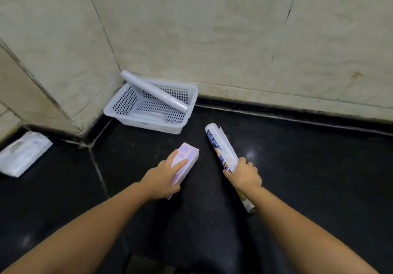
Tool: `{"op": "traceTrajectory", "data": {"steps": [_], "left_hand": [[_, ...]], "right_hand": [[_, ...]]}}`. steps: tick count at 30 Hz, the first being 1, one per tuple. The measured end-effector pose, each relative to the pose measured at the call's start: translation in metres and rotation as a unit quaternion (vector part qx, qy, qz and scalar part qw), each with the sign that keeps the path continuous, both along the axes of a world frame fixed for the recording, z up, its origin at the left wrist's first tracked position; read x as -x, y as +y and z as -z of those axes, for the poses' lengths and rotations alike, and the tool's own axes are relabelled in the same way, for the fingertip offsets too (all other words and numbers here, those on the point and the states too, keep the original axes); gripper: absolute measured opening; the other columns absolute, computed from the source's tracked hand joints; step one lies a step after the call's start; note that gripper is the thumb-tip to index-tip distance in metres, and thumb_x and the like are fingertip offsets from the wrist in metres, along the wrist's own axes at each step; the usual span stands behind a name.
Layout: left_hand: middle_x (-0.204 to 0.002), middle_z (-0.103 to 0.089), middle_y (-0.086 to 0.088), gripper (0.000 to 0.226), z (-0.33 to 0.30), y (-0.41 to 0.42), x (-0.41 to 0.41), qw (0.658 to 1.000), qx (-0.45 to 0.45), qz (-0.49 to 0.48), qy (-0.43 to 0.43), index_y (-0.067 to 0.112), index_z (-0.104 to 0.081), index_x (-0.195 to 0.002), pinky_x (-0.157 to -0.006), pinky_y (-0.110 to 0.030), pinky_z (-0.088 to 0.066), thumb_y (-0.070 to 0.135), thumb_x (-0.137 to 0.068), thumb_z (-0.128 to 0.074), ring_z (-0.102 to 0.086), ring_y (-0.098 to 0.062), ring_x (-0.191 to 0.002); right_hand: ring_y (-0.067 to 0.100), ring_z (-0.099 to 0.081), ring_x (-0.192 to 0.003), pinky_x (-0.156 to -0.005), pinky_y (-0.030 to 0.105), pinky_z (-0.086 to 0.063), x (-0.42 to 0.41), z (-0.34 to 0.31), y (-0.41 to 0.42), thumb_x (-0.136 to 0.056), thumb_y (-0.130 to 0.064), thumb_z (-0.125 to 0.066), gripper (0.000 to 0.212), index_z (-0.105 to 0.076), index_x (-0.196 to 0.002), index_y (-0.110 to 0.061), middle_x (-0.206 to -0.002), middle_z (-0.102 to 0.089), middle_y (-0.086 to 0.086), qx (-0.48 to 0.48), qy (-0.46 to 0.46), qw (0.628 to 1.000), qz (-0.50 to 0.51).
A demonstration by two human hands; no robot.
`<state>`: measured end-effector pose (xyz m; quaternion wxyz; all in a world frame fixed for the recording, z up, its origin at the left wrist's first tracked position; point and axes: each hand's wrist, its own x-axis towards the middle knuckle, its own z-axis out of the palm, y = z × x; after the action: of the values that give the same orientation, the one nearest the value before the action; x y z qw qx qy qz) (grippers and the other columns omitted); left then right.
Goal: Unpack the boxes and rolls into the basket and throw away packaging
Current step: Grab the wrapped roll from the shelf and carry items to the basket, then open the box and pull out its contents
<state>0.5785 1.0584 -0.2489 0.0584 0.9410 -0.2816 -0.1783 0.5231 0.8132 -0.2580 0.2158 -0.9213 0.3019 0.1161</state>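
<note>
Slanted roll (153, 91) across open basket (136, 119).

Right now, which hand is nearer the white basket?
Left. The left hand, holding the pink box, sits just below the basket. The right hand, gripping the printed roll, is farther right.

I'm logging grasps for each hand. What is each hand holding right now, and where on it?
Left hand grips the pale lilac rectangular box around its middle. Right hand clasps the white printed wrapped roll about midway along its length.

My left hand (161, 180) and right hand (246, 174) are bare, forearms uncovered; I see no sleeves, rings or watch.
</note>
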Motion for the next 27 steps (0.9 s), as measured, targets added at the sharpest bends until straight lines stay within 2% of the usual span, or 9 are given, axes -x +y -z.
{"op": "traceTrajectory", "data": {"steps": [7,11,13,15,17,19,21,24,27], "left_hand": [[-0.157,0.014,0.005,0.084,0.020,0.014,-0.003,0.998,0.051,0.026,0.011,0.042,-0.002,-0.143,-0.081,-0.036,-0.052,0.042,-0.079,-0.055,-0.026,-0.025,-0.135],[-0.154,-0.013,-0.007,0.096,0.021,-0.001,-0.003,0.989,0.073,-0.128,0.026,0.025,0.003,-0.147,-0.087,-0.039,-0.048,0.049,-0.079,-0.061,-0.036,-0.026,-0.132],[-0.143,-0.034,-0.010,0.090,0.015,-0.010,-0.007,0.974,0.072,-0.201,0.073,0.014,-0.011,-0.145,-0.090,-0.040,-0.047,0.045,-0.078,-0.064,-0.045,-0.026,-0.123],[-0.130,-0.045,-0.008,0.068,0.007,-0.013,-0.009,0.968,0.101,-0.212,0.090,0.012,-0.031,-0.131,-0.088,-0.041,-0.049,0.038,-0.078,-0.065,-0.050,-0.025,-0.113],[-0.123,-0.049,-0.004,0.057,-0.004,-0.008,-0.007,0.962,0.175,-0.190,0.090,0.016,-0.038,-0.123,-0.087,-0.041,-0.048,0.031,-0.076,-0.066,-0.051,-0.024,-0.110],[-0.119,-0.050,0.000,0.056,-0.017,0.000,-0.003,0.959,0.239,-0.142,0.062,0.021,-0.039,-0.122,-0.091,-0.041,-0.046,0.028,-0.072,-0.065,-0.050,-0.021,-0.109],[-0.116,-0.050,0.003,0.059,-0.033,0.006,0.002,0.960,0.265,-0.096,0.016,0.025,-0.039,-0.123,-0.094,-0.038,-0.043,0.029,-0.070,-0.066,-0.049,-0.019,-0.108],[-0.116,-0.051,0.003,0.064,-0.051,0.010,0.008,0.954,0.291,-0.045,-0.059,0.022,-0.038,-0.126,-0.094,-0.033,-0.039,0.026,-0.070,-0.068,-0.049,-0.018,-0.106],[-0.124,-0.049,0.002,0.066,-0.065,0.013,0.011,0.949,0.289,-0.016,-0.126,0.017,-0.037,-0.132,-0.102,-0.032,-0.034,0.026,-0.074,-0.068,-0.047,-0.016,-0.115]], "right_hand": [[0.030,-0.048,-0.117,-0.087,0.043,-0.045,0.013,0.016,0.020,-0.081,-0.053,-0.058,0.064,-0.034,-0.126,-0.013,-0.126,-0.048,0.012,0.062,0.027,0.998,0.006],[0.031,-0.047,-0.119,-0.090,0.045,-0.043,0.012,0.015,0.019,-0.078,-0.063,-0.055,0.084,-0.018,-0.141,-0.021,-0.131,-0.045,0.012,0.041,0.033,0.998,0.023],[0.033,-0.046,-0.122,-0.095,0.048,-0.041,0.009,0.007,0.018,-0.077,-0.065,-0.053,0.091,-0.008,-0.146,-0.026,-0.136,-0.042,0.013,0.030,0.029,0.998,0.038],[0.034,-0.043,-0.127,-0.101,0.050,-0.037,0.004,-0.004,0.016,-0.079,-0.066,-0.051,0.093,-0.005,-0.148,-0.027,-0.143,-0.038,0.014,0.029,0.019,0.999,0.038],[0.034,-0.039,-0.131,-0.107,0.051,-0.032,-0.002,-0.020,0.017,-0.082,-0.061,-0.051,0.087,-0.009,-0.149,-0.023,-0.146,-0.035,0.015,0.030,-0.024,0.999,0.021],[0.030,-0.040,-0.131,-0.108,0.045,-0.033,-0.007,-0.039,0.020,-0.088,-0.052,-0.051,0.075,-0.021,-0.147,-0.018,-0.146,-0.037,0.013,-0.018,-0.117,0.993,-0.008],[0.020,-0.048,-0.122,-0.099,0.032,-0.039,-0.010,-0.064,0.029,-0.090,-0.046,-0.051,0.061,-0.033,-0.142,-0.020,-0.141,-0.045,0.007,-0.147,-0.198,0.968,-0.041],[0.008,-0.056,-0.109,-0.086,0.026,-0.051,-0.008,-0.097,0.048,-0.089,-0.050,-0.051,0.054,-0.035,-0.138,-0.035,-0.132,-0.053,-0.002,-0.380,-0.163,0.906,-0.097],[0.009,-0.060,-0.095,-0.074,0.022,-0.057,-0.002,-0.114,0.061,-0.088,-0.041,-0.058,0.066,-0.025,-0.144,-0.033,-0.126,-0.051,-0.006,-0.326,-0.181,0.913,-0.164]]}}
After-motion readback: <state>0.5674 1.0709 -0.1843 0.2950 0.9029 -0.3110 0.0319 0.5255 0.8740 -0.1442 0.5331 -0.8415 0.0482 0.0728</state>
